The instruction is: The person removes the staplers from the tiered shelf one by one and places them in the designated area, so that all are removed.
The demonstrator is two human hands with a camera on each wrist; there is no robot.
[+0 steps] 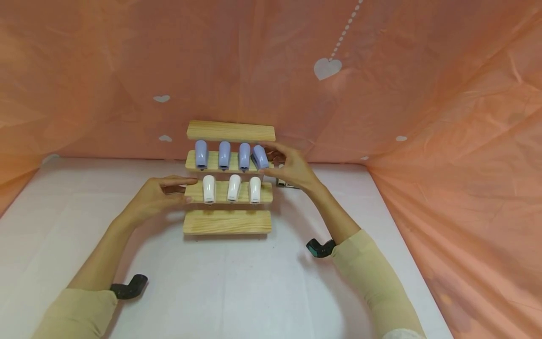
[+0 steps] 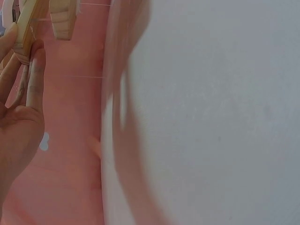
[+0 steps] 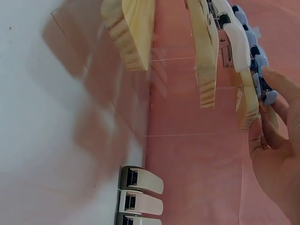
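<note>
My right hand [image 1: 294, 167] holds a purple mini stapler [image 1: 259, 157] at the right end of the second board of a tiered wooden rack [image 1: 227, 222]. This stapler tilts, its top leaning left. Beside it, several purple staplers [image 1: 224, 155] stand in a row on the same board. On the board below are three white mini staplers [image 1: 234, 188]. My left hand [image 1: 154, 200] grips the left end of that lower board, with the thumb and fingers on opposite sides in the left wrist view, where the wooden board [image 2: 24, 35] shows.
More white staplers [image 3: 143, 204] sit on the table right of the rack, partly hidden by my right hand in the head view. The rack's top board [image 1: 230, 131] and bottom board carry nothing. An orange-pink sheet [image 1: 237, 70] hangs behind the white tabletop [image 1: 254, 287].
</note>
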